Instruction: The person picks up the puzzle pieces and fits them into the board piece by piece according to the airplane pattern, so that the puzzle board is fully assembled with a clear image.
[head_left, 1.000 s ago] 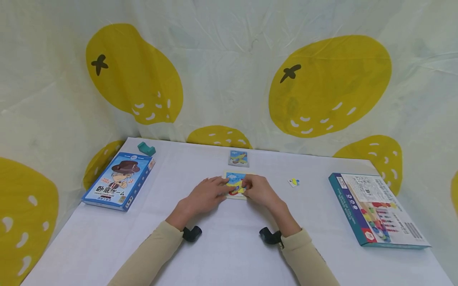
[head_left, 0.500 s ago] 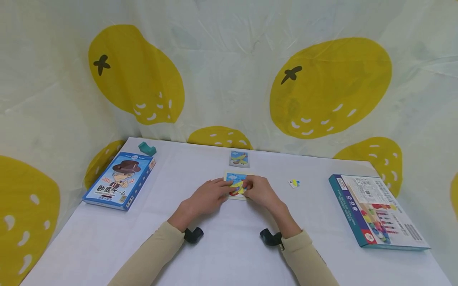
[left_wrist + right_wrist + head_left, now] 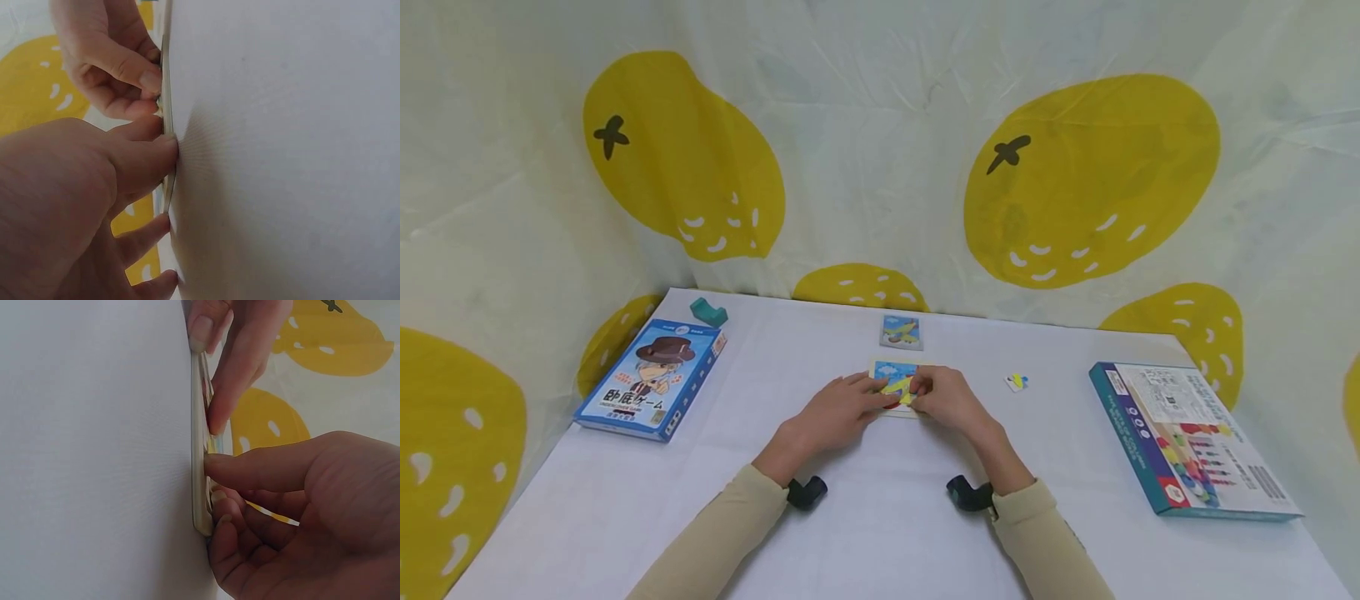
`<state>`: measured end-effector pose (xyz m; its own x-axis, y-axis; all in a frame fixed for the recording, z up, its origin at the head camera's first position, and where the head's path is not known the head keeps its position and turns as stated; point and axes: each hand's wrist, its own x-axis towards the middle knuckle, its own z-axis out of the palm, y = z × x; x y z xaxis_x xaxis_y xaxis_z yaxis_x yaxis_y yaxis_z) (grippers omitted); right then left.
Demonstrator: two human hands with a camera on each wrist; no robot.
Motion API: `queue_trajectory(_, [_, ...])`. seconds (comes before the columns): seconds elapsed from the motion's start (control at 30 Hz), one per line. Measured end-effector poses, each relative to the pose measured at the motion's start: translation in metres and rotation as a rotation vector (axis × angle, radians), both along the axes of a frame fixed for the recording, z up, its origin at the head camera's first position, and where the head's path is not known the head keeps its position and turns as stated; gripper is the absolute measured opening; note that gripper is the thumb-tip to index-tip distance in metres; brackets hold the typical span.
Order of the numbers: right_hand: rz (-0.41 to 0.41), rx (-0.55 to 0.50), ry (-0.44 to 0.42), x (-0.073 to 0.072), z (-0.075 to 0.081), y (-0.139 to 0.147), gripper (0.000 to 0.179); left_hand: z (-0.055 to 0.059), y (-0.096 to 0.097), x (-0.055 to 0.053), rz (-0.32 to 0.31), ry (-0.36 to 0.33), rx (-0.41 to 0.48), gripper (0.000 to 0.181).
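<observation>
A small jigsaw puzzle board [image 3: 887, 368], pale-rimmed with a blue and yellow picture, lies flat on the table between both hands. My left hand [image 3: 842, 410] rests on its left side, fingers fairly straight; in the right wrist view its thumb is at the near edge and a fingertip presses on the picture. With thumb and curled fingers, my right hand [image 3: 953, 402] pinches a yellow puzzle piece [image 3: 907, 399] at the board's right side, mostly covered by the fingers. Seen edge-on in the right wrist view, the board [image 3: 199, 500] has that hand's thumb over its top.
One loose puzzle piece [image 3: 1017, 382] lies to the right of the board. Behind it is a small picture tile [image 3: 901, 332]. A blue game box [image 3: 655, 379] and a teal curved block [image 3: 708, 312] stand left; a flat toy box [image 3: 1191, 442] lies right.
The left hand's fingers have slid slightly right and nearer across the board. The right hand stays at the board's right side with only small finger shifts.
</observation>
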<state>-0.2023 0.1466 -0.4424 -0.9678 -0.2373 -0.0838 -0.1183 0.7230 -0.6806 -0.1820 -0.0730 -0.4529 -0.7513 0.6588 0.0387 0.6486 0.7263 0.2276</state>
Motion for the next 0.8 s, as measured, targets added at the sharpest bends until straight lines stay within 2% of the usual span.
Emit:
queue_trajectory(0.2, [0.005, -0.001, -0.025, -0.002, 0.002, 0.012, 0.013, -0.003, 0.0, -0.001, -0.001, 0.018, 0.003, 0.04])
queue_trajectory(0.33, [-0.006, -0.012, -0.034, -0.004, 0.004, 0.024, 0.013, -0.003, 0.0, -0.001, 0.013, 0.006, -0.003, 0.041])
queue_trajectory(0.57, [-0.06, -0.035, -0.021, -0.007, 0.006, 0.039, 0.015, -0.003, 0.0, -0.001, 0.029, -0.014, -0.009, 0.043])
queue_trajectory(0.7, [-0.093, -0.021, 0.009, -0.011, 0.008, 0.052, 0.017, -0.003, 0.0, -0.002, 0.027, -0.018, -0.009, 0.043])
queue_trajectory(0.8, [-0.128, -0.004, 0.067, -0.015, 0.009, 0.066, 0.017, -0.003, 0.0, -0.002, 0.023, -0.019, -0.007, 0.043])
